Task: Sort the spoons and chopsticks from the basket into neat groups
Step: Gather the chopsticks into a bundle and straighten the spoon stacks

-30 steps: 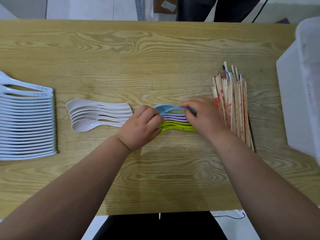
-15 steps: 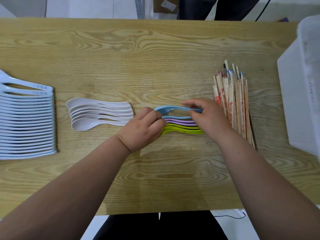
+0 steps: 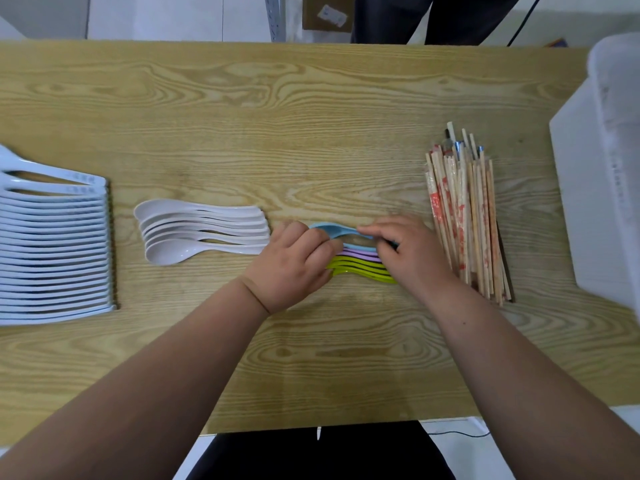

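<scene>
A small row of coloured spoons lies at the table's middle: blue spoons (image 3: 332, 231) at the far side, purple spoons (image 3: 360, 253) in between, green spoons (image 3: 360, 270) nearest me. My left hand (image 3: 294, 263) curls over the bowl ends of this row. My right hand (image 3: 412, 252) pinches the handle of the top blue spoon, which sits slightly apart from the rest. A group of white spoons (image 3: 201, 230) lies to the left. Wrapped and bare chopsticks (image 3: 465, 216) lie in a bundle to the right.
A long stack of pale blue-white spoons (image 3: 52, 251) fills the left edge of the wooden table (image 3: 277, 116). A white plastic basket (image 3: 606, 174) stands at the right edge. A person's dark legs show beyond the far side.
My right hand drew the blue spoon's handle rightward, then brought it back left toward the row. My left hand stayed on the bowl ends.
</scene>
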The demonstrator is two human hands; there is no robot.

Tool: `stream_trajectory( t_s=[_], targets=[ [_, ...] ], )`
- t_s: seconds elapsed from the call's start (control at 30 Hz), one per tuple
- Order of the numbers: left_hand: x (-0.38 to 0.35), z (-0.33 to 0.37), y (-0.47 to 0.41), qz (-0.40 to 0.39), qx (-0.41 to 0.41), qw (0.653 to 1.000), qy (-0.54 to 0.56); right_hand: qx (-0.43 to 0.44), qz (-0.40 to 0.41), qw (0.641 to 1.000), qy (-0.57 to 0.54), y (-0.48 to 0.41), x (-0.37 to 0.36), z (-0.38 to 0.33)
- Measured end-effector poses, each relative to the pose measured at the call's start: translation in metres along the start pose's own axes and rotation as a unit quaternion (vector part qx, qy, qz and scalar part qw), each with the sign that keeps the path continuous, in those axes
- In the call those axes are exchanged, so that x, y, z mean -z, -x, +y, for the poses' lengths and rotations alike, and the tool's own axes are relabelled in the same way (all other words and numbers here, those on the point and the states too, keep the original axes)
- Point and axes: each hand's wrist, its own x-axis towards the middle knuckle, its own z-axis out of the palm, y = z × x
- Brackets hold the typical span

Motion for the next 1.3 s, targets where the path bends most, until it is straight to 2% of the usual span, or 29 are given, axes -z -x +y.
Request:
stream_trajectory(
  t_s=[0.13, 0.3, 0.43, 0.53, 0.7, 0.9, 1.0, 1.13, 1.3],
  targets=[
    [-0.004, 0.0, 0.003, -0.001, 0.022, 1.0, 0.013, 0.02, -0.033, 0.999, 0.006, 0.01, 0.002, 0.001],
    [-0.006, -0.001, 0.006, -0.008, 0.017, 1.0, 0.01, 0.086, -0.051, 0.987, 0.129, 0.033, -0.006, 0.008],
    [-0.007, -0.001, 0.007, -0.011, 0.01, 1.0, 0.009, 0.129, -0.008, 0.977, 0.167, 0.037, -0.016, 0.016],
    [-0.006, -0.001, 0.007, 0.0, 0.059, 0.997, 0.043, 0.131, 0.019, 0.974, 0.183, 0.04, -0.021, 0.019],
    [-0.002, 0.008, 0.012, -0.031, 0.161, 0.978, 0.13, 0.117, 0.02, 0.976, 0.184, 0.041, -0.024, 0.022],
    [0.004, 0.016, 0.004, -0.083, 0.21, 0.963, 0.149, 0.085, 0.004, 0.975, 0.204, 0.043, -0.024, 0.013],
    [0.005, 0.018, 0.002, -0.093, 0.211, 0.961, 0.152, 0.052, 0.003, 0.985, 0.167, 0.042, -0.023, 0.003],
    [0.007, 0.019, 0.006, -0.104, 0.225, 0.953, 0.174, -0.008, 0.026, 1.0, 0.001, 0.027, -0.01, -0.005],
    [0.01, 0.02, 0.006, -0.087, 0.223, 0.954, 0.18, -0.039, -0.134, 0.99, -0.012, 0.007, 0.013, 0.002]
  ],
)
